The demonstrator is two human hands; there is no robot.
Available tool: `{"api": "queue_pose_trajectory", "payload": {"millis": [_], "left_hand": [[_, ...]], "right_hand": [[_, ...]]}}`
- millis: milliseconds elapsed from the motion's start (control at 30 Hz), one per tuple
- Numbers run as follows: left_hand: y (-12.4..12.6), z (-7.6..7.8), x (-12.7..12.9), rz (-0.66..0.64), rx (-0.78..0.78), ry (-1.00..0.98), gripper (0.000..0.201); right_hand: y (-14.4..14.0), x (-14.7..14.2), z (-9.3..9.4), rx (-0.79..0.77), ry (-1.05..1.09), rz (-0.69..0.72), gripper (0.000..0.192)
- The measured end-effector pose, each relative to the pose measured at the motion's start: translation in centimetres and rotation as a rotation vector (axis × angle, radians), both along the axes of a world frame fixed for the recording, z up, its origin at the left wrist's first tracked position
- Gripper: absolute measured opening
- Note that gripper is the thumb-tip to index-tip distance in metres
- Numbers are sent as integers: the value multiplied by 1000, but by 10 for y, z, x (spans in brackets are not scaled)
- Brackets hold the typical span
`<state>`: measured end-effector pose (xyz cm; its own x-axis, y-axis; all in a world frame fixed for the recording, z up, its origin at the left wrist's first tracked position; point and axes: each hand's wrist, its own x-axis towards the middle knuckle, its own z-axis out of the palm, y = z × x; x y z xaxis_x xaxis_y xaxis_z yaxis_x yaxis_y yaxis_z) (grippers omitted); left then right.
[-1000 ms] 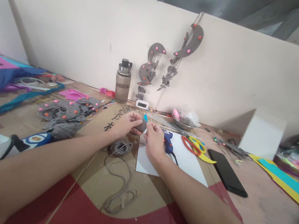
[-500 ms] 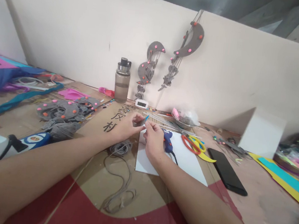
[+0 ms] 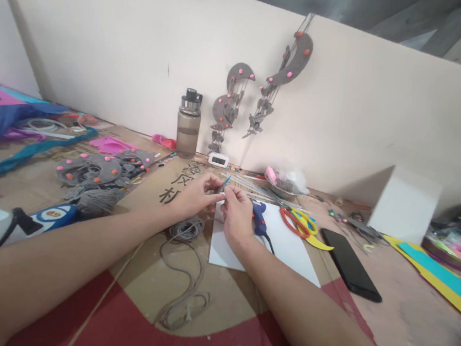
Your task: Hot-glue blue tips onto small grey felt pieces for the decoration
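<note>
My left hand (image 3: 195,195) and my right hand (image 3: 237,214) meet fingertip to fingertip over the cardboard, both closed in a pinch. Between them pokes up a small blue pointed piece (image 3: 227,181); its lower part is hidden by the fingers, and its kind cannot be made out. Under my right hand lies a white sheet (image 3: 287,257), and a blue glue gun (image 3: 259,220) rests on it, partly covered by that hand. Just below my left hand is a coil of grey cord (image 3: 186,228), its loose end trailing toward me.
Orange-handled scissors (image 3: 294,223), a yellow crescent (image 3: 318,243) and a black phone (image 3: 351,264) lie to the right. Grey felt moons with pompoms (image 3: 93,171) lie left. A water bottle (image 3: 188,126) and a small digital clock (image 3: 218,160) stand by the wall, under hanging moon strings (image 3: 295,64).
The hanging moon string on the right has swung slightly left. Both hands stay in nearly the same place, fingers still pinched together.
</note>
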<state>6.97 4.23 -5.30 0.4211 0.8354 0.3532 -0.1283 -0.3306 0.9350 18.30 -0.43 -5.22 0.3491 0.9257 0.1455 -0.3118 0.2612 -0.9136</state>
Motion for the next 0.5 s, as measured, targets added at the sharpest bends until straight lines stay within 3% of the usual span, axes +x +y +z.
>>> {"api": "queue_pose_trajectory", "payload": {"millis": [300, 500], "left_hand": [[-10, 8, 1, -51, -65, -49, 39], [-13, 10, 1, -18, -51, 4, 31]], "right_hand": [[3, 0, -2, 10, 16, 8, 24], [2, 0, -3, 16, -53, -12, 25]]}}
